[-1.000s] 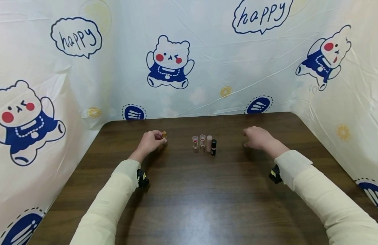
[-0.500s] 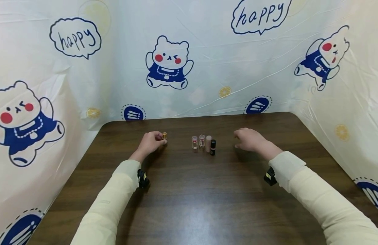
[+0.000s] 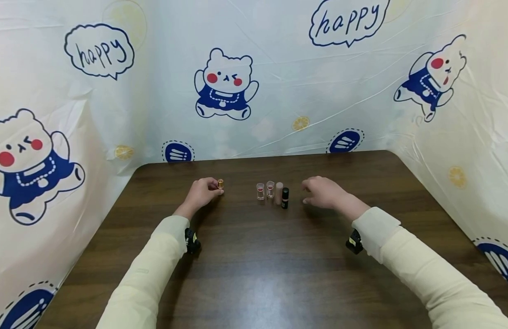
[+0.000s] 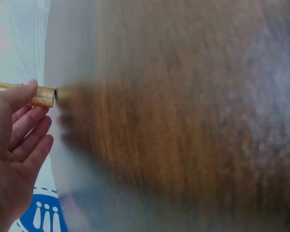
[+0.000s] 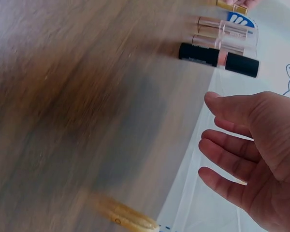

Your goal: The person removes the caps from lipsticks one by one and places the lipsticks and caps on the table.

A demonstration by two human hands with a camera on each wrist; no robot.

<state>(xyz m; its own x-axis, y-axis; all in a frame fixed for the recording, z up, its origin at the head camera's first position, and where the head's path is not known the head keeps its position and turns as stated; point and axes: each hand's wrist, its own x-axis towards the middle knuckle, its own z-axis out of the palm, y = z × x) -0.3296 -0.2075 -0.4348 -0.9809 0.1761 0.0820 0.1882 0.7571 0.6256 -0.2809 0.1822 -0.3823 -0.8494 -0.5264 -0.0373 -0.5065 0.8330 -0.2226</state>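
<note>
In the head view, the left hand (image 3: 201, 192) pinches a small upright gold lipstick tube (image 3: 220, 183) between thumb and fingers at the table's left. The left wrist view shows the same gold tube (image 4: 42, 96) gripped by its middle, its lower end at the tabletop. The right hand (image 3: 325, 192) is a little right of a black lipstick (image 3: 285, 198), its fingers loosely bent and holding nothing. Beside the black one stand a pinkish-beige tube (image 3: 279, 193) and two clear-capped lipsticks, one (image 3: 260, 191) at the left end and one (image 3: 270, 189) next to it.
A brown wooden table (image 3: 254, 256) carries everything, with a patterned cloth (image 3: 278, 91) hanging behind and at both sides. In the right wrist view, a blurred gold-coloured shape (image 5: 130, 217) lies at the bottom edge; its kind is unclear.
The right hand has moved left across the table, closer to the black lipstick. The left hand keeps its pinch on the gold lipstick tube in about the same place.
</note>
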